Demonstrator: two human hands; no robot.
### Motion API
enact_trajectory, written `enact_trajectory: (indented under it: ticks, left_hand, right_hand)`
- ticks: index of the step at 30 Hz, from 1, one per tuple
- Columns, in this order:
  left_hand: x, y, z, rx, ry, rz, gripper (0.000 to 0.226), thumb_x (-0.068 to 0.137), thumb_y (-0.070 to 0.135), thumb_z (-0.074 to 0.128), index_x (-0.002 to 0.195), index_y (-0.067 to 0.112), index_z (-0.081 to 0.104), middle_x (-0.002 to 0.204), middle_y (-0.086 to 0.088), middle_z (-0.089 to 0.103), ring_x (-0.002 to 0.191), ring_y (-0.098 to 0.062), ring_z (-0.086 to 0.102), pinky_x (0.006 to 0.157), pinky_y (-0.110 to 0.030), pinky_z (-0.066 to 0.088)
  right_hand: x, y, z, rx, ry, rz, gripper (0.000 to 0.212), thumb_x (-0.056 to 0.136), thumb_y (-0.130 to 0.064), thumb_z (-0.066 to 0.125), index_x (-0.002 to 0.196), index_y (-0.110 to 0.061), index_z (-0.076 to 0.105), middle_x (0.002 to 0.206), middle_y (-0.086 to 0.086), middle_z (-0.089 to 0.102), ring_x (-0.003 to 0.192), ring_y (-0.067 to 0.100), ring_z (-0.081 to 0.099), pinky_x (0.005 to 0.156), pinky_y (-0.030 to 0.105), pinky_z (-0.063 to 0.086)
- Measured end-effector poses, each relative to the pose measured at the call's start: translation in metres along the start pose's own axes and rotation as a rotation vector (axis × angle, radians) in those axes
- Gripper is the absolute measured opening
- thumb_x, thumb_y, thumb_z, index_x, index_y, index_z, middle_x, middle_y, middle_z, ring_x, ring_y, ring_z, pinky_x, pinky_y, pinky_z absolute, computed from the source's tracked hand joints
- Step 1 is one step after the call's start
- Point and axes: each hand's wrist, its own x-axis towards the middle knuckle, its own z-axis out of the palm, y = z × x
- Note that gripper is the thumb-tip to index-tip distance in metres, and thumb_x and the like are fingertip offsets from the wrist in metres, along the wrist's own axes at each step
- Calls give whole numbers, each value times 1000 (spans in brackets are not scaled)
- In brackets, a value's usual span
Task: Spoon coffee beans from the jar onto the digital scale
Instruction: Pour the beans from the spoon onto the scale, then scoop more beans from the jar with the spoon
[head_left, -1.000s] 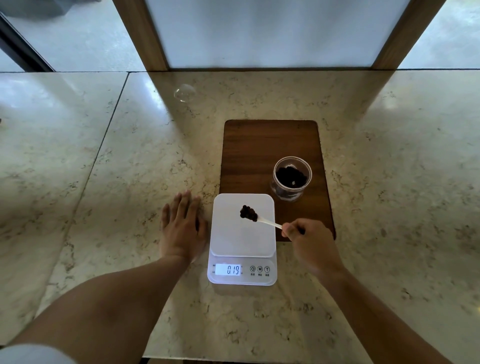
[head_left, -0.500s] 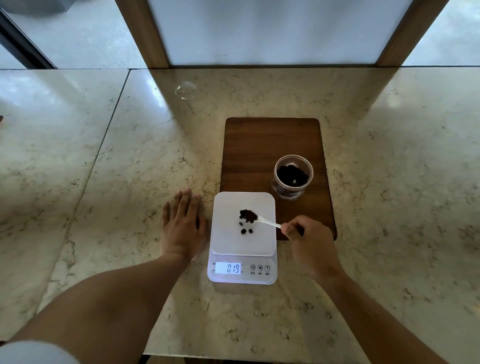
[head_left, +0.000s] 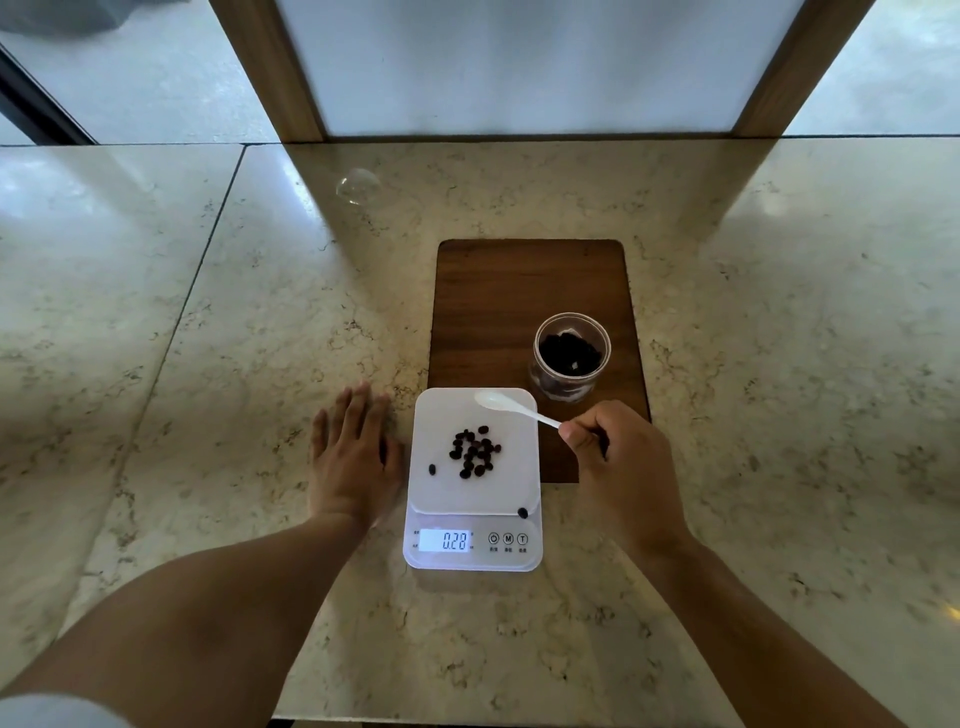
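Observation:
A white digital scale stands near the front of the marble counter, its display reading 0.28. Several dark coffee beans lie scattered on its platform; one bean rests at the platform's front right corner. My right hand pinches the handle of a white plastic spoon, whose empty bowl hovers over the scale's far right corner. A clear glass jar with beans inside stands open on the wooden board, just behind the scale. My left hand lies flat on the counter, fingers apart, beside the scale's left edge.
The dark wooden board lies behind the scale, partly under it. A clear round lid sits on the marble counter at the far left. A wooden-framed panel rises along the counter's back edge.
The beans have dropped from the spoon onto the scale platform. The spoon, now empty, has moved back toward the jar. The display went from 0.19 to 0.28.

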Motion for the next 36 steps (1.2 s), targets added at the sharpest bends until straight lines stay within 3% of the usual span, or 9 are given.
enact_trajectory:
  ticks: [3, 9, 24, 29, 36]
  left_hand:
    - [0, -1, 0, 12, -10, 4, 57, 94, 42, 29, 150, 28, 31, 163, -1, 23, 152, -15, 3, 123, -44, 0]
    - [1, 0, -1, 23, -12, 5, 58, 94, 42, 29, 150, 27, 33, 163, -2, 24, 152, -15, 5, 123, -44, 2]
    - [0, 8, -11, -12, -31, -7, 62, 93, 45, 22, 151, 25, 33, 164, -2, 21, 152, -17, 3, 123, -45, 1]
    - [-1, 8, -13, -13, -40, -4, 63, 92, 45, 23, 152, 25, 32, 164, -3, 21, 153, -17, 4, 123, -46, 2]
    - [0, 9, -13, -5, -52, -9, 64, 93, 46, 19, 153, 25, 30, 164, -2, 19, 152, -16, 2, 123, -45, 1]
  right_hand:
    - [9, -2, -12, -14, 99, -6, 18, 91, -21, 65, 74, -14, 60, 65, -8, 53, 58, 5, 48, 50, 17, 32]
    - [33, 12, -35, -112, 260, 38, 16, 92, -21, 63, 79, -11, 62, 66, -1, 58, 58, 15, 52, 51, 20, 35]
    - [69, 8, -20, -506, 46, -68, 18, 95, -21, 58, 82, -9, 62, 77, 5, 59, 59, 17, 46, 54, 28, 34]
    - [73, 8, -14, -444, 21, 52, 20, 95, -24, 60, 83, -8, 67, 74, 4, 63, 62, 16, 51, 56, 28, 37]
    - [82, 9, -16, -288, 1, 294, 27, 92, -29, 63, 69, -15, 66, 54, -8, 53, 48, 2, 47, 41, 18, 28]
